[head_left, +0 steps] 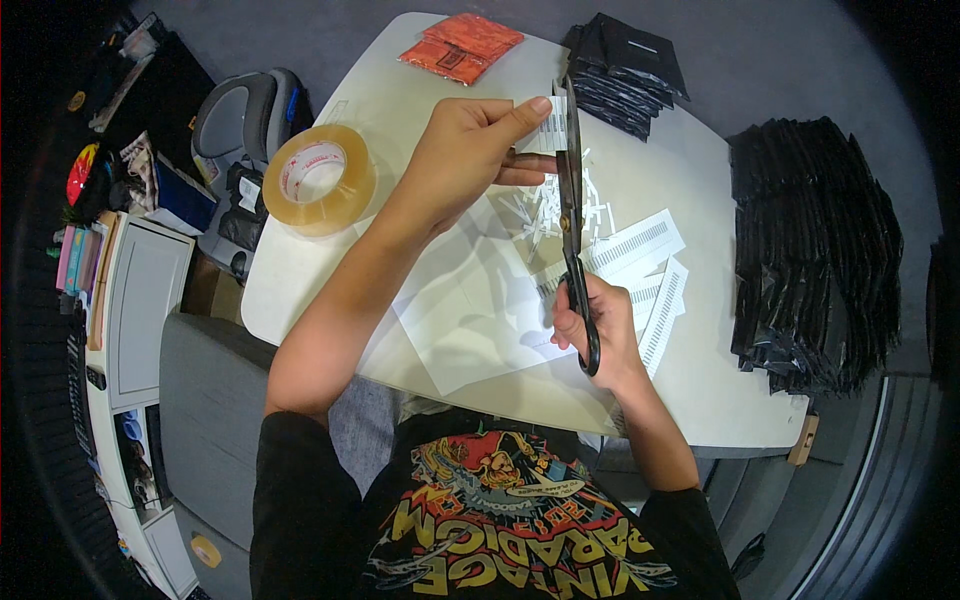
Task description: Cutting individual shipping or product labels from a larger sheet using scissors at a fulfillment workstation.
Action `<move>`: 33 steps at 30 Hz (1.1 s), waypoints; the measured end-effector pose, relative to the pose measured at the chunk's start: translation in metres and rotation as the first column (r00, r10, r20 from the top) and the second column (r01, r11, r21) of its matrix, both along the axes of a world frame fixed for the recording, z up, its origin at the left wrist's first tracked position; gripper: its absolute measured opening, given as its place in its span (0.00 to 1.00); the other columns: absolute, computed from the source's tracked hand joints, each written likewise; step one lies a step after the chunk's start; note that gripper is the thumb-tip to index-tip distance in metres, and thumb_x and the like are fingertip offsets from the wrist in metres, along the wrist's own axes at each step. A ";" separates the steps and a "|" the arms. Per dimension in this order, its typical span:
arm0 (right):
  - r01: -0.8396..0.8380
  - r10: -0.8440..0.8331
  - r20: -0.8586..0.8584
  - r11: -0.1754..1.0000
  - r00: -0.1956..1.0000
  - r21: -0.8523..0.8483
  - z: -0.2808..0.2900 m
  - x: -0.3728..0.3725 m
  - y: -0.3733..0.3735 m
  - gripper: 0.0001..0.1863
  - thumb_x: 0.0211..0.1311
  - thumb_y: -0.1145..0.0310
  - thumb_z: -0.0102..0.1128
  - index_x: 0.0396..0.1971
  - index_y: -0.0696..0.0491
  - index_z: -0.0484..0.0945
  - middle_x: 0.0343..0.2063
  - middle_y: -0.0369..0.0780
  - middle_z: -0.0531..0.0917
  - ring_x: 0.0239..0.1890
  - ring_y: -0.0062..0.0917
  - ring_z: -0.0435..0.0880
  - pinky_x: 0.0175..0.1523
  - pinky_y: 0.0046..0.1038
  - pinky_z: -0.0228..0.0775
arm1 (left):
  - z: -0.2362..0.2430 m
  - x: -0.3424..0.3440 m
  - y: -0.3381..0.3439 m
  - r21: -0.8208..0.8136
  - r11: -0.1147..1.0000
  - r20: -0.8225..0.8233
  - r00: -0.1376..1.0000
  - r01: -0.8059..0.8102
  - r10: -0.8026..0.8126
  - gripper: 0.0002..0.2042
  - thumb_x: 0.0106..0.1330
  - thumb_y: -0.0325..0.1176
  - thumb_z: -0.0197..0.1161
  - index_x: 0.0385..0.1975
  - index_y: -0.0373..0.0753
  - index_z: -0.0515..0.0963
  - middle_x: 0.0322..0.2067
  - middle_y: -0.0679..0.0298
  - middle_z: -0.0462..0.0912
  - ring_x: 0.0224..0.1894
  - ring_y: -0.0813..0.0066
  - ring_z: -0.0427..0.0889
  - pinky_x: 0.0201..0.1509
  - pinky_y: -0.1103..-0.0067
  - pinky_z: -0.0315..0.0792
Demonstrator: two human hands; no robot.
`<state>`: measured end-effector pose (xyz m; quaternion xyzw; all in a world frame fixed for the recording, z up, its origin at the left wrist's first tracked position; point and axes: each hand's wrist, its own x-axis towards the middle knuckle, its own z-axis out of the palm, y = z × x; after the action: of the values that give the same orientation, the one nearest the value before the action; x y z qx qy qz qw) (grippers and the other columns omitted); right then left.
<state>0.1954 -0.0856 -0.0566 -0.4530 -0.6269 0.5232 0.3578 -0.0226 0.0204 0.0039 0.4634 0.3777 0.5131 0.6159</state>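
Observation:
My left hand [480,150] pinches a small printed paper strip [551,128] between thumb and fingers. Long black scissors [571,215] are in my right hand [605,325], fingers through the handle loops, blades pointing away from me. The blades stand right against the strip; whether they are parted I cannot tell. Beneath them a heap of small white paper cuttings [545,215] lies on the table. Printed paper strips [640,245] are spread beside my right hand, a narrow one [664,315] among them. White paper sheets [450,330] lie under my hands.
A large roll of clear tape [360,185] stands on the white table [300,270] at left. Orange packets [462,48] lie at the far edge. Black plastic packages are stacked at far right [625,75], with a taller pile [815,255] beyond the right edge. Chairs [235,120] stand left.

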 end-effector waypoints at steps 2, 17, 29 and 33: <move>0.006 -0.006 0.002 1.000 1.000 -0.001 0.000 0.000 -0.001 0.27 0.58 0.46 0.72 0.26 0.56 0.74 0.14 0.30 0.71 0.19 0.13 0.67 0.24 0.21 0.58 | -0.001 0.000 0.001 0.004 1.000 -0.002 1.000 0.001 -0.001 0.16 0.72 0.41 0.62 0.44 0.31 0.81 0.37 0.54 0.87 0.38 0.67 0.90 0.36 0.82 0.86; 0.033 -0.032 0.030 0.999 0.999 -0.021 0.004 -0.003 -0.003 0.21 0.58 0.57 0.73 0.23 0.57 0.74 0.12 0.31 0.72 0.17 0.13 0.68 0.22 0.21 0.58 | 0.001 -0.001 0.000 0.005 1.000 -0.009 1.000 0.010 -0.010 0.18 0.72 0.42 0.61 0.45 0.29 0.81 0.39 0.52 0.87 0.36 0.70 0.90 0.37 0.82 0.86; 0.040 -0.040 0.024 0.999 0.999 -0.022 0.008 -0.006 -0.005 0.20 0.59 0.58 0.73 0.23 0.57 0.74 0.12 0.31 0.73 0.15 0.13 0.71 0.21 0.20 0.60 | 0.000 0.000 0.001 0.011 1.000 -0.021 1.000 0.014 -0.014 0.18 0.73 0.42 0.60 0.46 0.30 0.81 0.40 0.53 0.88 0.36 0.70 0.90 0.37 0.83 0.85; 0.049 -0.048 0.031 0.998 0.998 -0.027 0.007 -0.006 -0.004 0.21 0.59 0.57 0.73 0.22 0.57 0.74 0.11 0.31 0.73 0.14 0.13 0.72 0.20 0.20 0.60 | -0.001 -0.001 0.001 0.006 1.000 -0.021 1.000 0.012 -0.012 0.18 0.73 0.42 0.60 0.47 0.30 0.81 0.41 0.53 0.88 0.37 0.70 0.90 0.37 0.83 0.85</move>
<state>0.1896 -0.0897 -0.0493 -0.4808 -0.6139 0.5160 0.3545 -0.0235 0.0219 0.0029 0.4728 0.3800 0.5056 0.6135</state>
